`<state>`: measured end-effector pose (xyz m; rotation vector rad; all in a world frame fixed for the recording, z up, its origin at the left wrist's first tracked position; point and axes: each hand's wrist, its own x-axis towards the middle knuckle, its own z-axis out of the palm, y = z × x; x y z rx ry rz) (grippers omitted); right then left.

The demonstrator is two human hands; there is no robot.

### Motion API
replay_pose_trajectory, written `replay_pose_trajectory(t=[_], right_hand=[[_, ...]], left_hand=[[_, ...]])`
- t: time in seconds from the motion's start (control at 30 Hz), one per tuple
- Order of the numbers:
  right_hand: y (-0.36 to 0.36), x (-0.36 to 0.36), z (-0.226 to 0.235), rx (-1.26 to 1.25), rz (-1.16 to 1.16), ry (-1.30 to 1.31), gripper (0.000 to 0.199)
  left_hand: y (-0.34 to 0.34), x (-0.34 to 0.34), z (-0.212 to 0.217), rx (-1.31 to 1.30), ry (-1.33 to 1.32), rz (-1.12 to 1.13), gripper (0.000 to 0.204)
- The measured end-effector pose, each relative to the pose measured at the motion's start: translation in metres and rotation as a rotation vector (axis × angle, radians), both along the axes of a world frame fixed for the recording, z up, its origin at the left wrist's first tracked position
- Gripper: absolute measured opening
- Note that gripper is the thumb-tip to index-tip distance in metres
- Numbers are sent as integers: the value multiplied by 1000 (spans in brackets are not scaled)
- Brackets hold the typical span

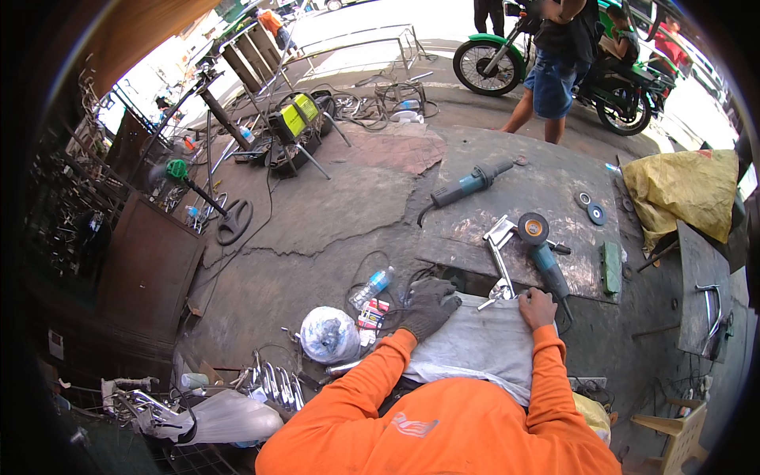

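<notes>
A grey cloth (479,340) is spread over my lap. Its far left corner is in the fingers of my left hand (430,305), which wears a dark knit glove. My bare right hand (538,309) grips the far right corner with curled fingers. Just beyond the cloth, a bent chrome metal part (499,249) lies on a worn board (451,233). To its right rests an angle grinder (546,261) with its disc facing up. A second blue power tool (473,184) lies farther off.
Left of my gloved hand are a plastic bottle (372,287), a red-and-white packet (373,314) and a plastic-wrapped bundle (329,335). Loose discs (596,213) and a green metal block (610,267) lie right. A welding machine (294,119), a person (554,71) and motorcycles (487,65) stand beyond.
</notes>
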<state>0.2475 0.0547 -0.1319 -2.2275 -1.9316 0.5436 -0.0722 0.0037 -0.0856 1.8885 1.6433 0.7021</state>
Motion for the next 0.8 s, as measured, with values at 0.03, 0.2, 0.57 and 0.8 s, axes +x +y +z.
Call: replay_pose_trajectory(t=[0.03, 0.2, 0.57, 0.8], right_hand=[[0, 0, 0, 1, 3, 0, 35], [1, -1, -4, 10, 0, 5, 35], [-1, -4, -7, 49, -6, 30, 34], [-2, -9, -8, 53, -8, 7, 37]], left_hand=[[-1, 0, 1, 13, -1, 6, 44], [0, 1, 2, 47, -12, 3, 41], [4, -3, -18, 93, -31, 9, 39], [5, -3, -22, 73, -77, 20, 36]])
